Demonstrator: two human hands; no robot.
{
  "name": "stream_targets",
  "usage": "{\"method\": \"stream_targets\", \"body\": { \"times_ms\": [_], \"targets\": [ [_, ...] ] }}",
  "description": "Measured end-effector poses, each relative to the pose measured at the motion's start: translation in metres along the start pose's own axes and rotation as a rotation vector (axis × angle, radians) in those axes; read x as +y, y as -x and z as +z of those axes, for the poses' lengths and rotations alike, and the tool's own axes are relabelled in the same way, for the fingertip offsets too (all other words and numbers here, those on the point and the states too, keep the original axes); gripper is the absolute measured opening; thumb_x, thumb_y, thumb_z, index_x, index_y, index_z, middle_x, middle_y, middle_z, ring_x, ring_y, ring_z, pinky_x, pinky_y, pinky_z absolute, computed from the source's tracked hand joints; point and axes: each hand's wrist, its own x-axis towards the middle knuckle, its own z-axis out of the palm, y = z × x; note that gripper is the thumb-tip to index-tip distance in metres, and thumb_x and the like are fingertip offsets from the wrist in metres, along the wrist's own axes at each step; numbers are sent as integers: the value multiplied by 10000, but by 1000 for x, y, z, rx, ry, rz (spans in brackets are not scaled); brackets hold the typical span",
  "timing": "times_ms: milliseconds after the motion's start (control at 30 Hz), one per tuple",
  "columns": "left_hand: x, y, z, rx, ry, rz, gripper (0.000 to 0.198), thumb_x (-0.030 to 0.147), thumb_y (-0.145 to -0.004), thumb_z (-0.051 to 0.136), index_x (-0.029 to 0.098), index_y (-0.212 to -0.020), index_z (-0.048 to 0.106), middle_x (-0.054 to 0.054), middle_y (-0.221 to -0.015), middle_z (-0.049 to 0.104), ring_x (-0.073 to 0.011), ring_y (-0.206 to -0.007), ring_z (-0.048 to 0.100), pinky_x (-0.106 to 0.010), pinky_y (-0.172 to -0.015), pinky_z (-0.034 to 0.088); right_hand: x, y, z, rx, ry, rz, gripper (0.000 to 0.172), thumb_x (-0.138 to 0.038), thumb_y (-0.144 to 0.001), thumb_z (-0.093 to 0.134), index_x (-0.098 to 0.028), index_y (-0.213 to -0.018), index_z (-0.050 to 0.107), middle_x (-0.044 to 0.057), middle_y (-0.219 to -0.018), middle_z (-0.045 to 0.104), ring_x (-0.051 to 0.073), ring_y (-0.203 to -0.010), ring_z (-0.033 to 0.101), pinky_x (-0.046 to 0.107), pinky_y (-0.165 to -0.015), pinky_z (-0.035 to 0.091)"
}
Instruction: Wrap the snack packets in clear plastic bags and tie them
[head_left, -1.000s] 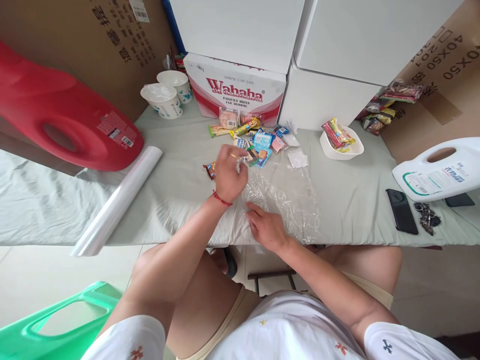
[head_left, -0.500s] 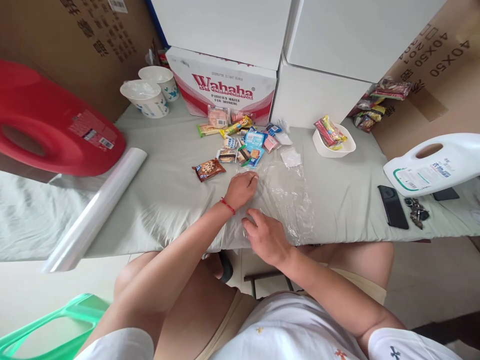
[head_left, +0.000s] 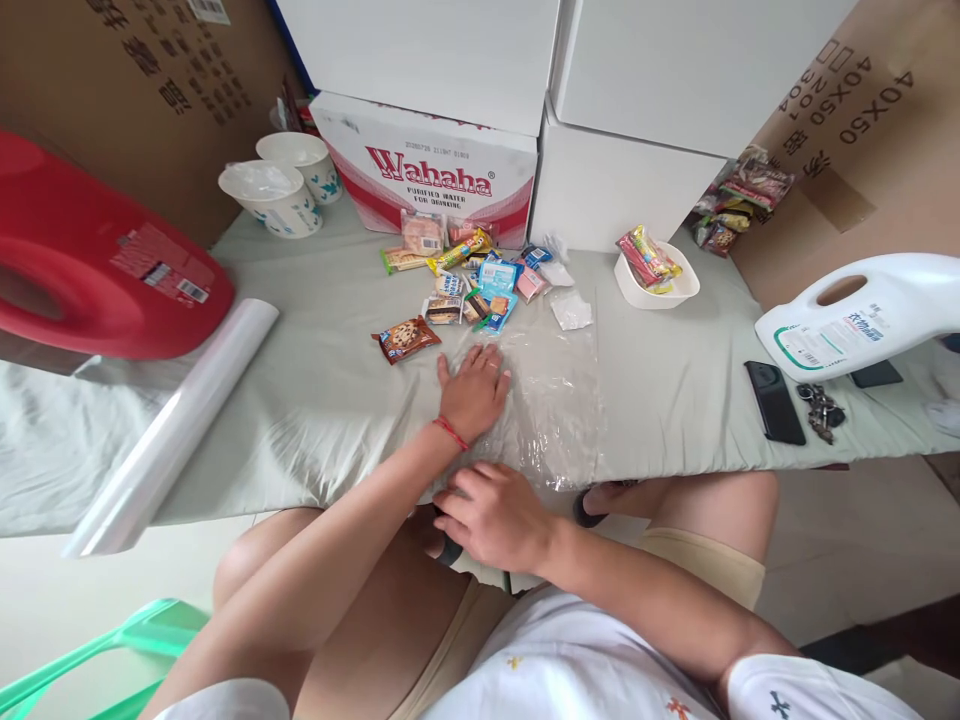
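A sheet of film [head_left: 559, 400] lies on the worktop [head_left: 322, 340] at its near edge. The left hand [head_left: 472, 390] rests flat on the sheet's left part; the right hand [head_left: 495, 515] is at the near edge, below it. Just beyond the left hand lies a cookie packet [head_left: 405, 338], with a pile of snack packets [head_left: 480, 285] farther back, in front of a carton [head_left: 427, 175]. Two cups [head_left: 281, 190] stand far left. A film roll [head_left: 176, 425] and a jug [head_left: 90, 270] lie left. A bowl [head_left: 679, 293] of snacks sits far right; a phone [head_left: 774, 402] and keys [head_left: 819, 412] lie near right.
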Motion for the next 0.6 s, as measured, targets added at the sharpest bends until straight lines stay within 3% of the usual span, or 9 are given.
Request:
{"method": "stream_targets", "body": {
  "times_ms": [67,133,200,267,367,500,600],
  "targets": [
    [0,10,8,49,-93,36,569,425,-1064,247,226,-1548,470,-99,-1682,353,-312,-1570,283,-734,-1235,31,17,22,-25,185,-122,109,198,-280,-1047,505,-221,-998,687,45,-913,709,182,-871,647,309,-811,517],
    [0,17,13,67,-142,59,597,458,-1065,233,239,-1592,412,-90,-1702,305,-333,-1579,253,-750,-1226,6,49,44,-50,438,-100,418,240,-276,-1064,441,-218,-1028,671,58,-920,698,185,-874,647,315,-816,511],
    [0,21,15,73,-163,60,605,475,-1066,227,256,-1607,387,-79,-1709,288,-350,-1584,232,-769,-1215,1,89,58,-68,561,42,760,297,-377,-1062,419,-198,-1088,654,89,-948,692,219,-855,641,348,-769,502],
    [1,23,16,70,-173,52,606,481,-1064,232,266,-1611,380,-76,-1711,282,-364,-1587,216,-787,-1202,2,125,60,-74,475,121,969,407,-460,-1025,457,-160,-1252,610,142,-1079,700,278,-998,647,379,-793,496],
    [1,23,16,67,-186,49,612,493,-1064,231,263,-1612,376,-77,-1713,274,-378,-1585,211,-808,-1186,5,159,49,-70,307,111,1094,476,-478,-982,504,-161,-1327,590,135,-1070,725,300,-1029,659,376,-788,479],
    [-1,25,14,60,-194,40,621,494,-1069,199,252,-1619,355,-83,-1714,269,-360,-1583,228,-811,-1183,26,178,39,-64,305,-73,1112,273,-353,-931,537,-219,-1113,690,44,-847,735,220,-756,660,322,-704,458],
    [-3,27,12,59,-198,-1,644,490,-1068,181,215,-1637,307,-114,-1713,262,-356,-1582,234,-806,-1186,27,190,44,-72,330,-94,1117,210,-329,-895,559,-217,-982,713,47,-841,733,210,-712,649,322,-689,467]
  ]
}}
